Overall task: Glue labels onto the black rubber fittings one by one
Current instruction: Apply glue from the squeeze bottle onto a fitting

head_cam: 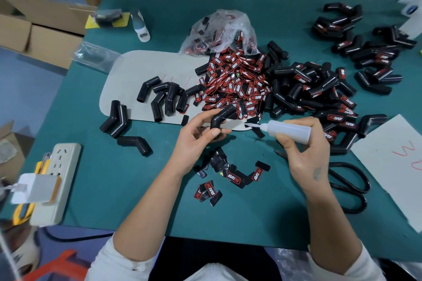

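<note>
A few loose labels [230,178] lie nearest on the green table [141,201], between the forearms. Above them the left hand [196,134] grips a bent black rubber fitting [220,120], thumb and fingers curled round it. The right hand [303,146] wraps round a white glue bottle [288,131], nozzle pointing at the fitting, just short of it. Beyond lies the label pile [235,84], bare fittings [159,96] to its left, labelled fittings [319,93] to its right

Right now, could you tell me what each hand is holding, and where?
Left hand grips a bent black fitting at its lower end; right hand holds the glue bottle around its body.
</note>
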`<state>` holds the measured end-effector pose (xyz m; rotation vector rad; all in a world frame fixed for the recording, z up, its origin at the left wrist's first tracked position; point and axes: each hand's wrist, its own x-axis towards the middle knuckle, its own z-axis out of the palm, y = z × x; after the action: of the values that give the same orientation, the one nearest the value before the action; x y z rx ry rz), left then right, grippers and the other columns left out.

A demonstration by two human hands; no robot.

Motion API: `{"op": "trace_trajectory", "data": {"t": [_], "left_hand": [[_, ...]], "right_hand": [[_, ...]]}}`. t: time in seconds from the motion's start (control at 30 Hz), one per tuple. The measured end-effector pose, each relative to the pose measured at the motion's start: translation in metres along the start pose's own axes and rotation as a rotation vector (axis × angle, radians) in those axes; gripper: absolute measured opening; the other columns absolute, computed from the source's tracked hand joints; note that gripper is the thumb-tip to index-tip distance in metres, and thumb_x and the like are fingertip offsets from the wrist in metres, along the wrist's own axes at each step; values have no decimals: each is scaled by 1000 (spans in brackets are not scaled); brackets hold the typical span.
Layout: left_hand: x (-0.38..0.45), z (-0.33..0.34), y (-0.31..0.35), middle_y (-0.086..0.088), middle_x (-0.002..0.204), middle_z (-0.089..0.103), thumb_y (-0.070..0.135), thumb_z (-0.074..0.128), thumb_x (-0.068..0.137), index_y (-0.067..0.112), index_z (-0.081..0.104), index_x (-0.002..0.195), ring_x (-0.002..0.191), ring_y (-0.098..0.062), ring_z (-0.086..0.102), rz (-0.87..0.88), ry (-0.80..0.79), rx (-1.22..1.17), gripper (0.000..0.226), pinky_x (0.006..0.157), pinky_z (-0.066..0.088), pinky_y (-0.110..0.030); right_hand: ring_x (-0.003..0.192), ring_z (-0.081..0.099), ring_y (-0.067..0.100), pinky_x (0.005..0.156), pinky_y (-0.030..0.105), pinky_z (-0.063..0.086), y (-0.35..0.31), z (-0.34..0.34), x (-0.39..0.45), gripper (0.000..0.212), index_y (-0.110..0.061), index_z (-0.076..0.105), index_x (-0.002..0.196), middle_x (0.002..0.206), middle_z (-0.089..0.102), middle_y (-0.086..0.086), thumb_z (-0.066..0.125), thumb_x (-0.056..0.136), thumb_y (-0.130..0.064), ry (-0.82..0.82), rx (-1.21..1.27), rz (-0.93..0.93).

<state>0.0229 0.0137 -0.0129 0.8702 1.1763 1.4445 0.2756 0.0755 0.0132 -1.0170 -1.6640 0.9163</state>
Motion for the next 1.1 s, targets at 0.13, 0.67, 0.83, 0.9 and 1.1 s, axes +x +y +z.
{"op": "trace_trajectory", "data": {"t": [0.13,0.67,0.83,0.9,1.1], "left_hand": [[0,0,1,-2,127,72,20,70,98,33,67,135,114,-36,74,1,-1,-4,39,97,59,-35],[-1,1,1,-2,127,71,20,72,96,34,68,133,113,-36,74,6,8,3,41,98,59,-36],[-1,0,0,-4,129,70,19,71,96,32,67,134,113,-36,74,4,9,0,40,98,59,-37],[-1,1,1,-5,129,70,20,71,97,32,67,134,113,-36,74,5,10,-3,40,98,59,-38],[-1,1,2,-6,124,73,23,69,98,32,67,134,114,-36,74,-6,11,-16,37,96,60,-37]], "right_hand": [[101,64,1,83,14,46,2,-3,1,23,-28,57,113,109,65,-29,70,96,-36,35,1,16],[98,63,-3,83,11,45,-4,-2,0,22,-34,57,111,107,64,-32,70,94,-35,30,-14,14],[98,63,-2,83,11,45,-4,-2,-1,22,-33,57,112,107,64,-31,70,95,-33,9,-18,6],[99,64,-1,83,11,45,-3,-2,-1,22,-34,57,112,108,65,-31,70,95,-32,4,-20,3],[100,64,-1,83,9,44,-6,-3,0,24,-47,56,110,108,65,-30,70,95,-34,19,-23,-2]]}}
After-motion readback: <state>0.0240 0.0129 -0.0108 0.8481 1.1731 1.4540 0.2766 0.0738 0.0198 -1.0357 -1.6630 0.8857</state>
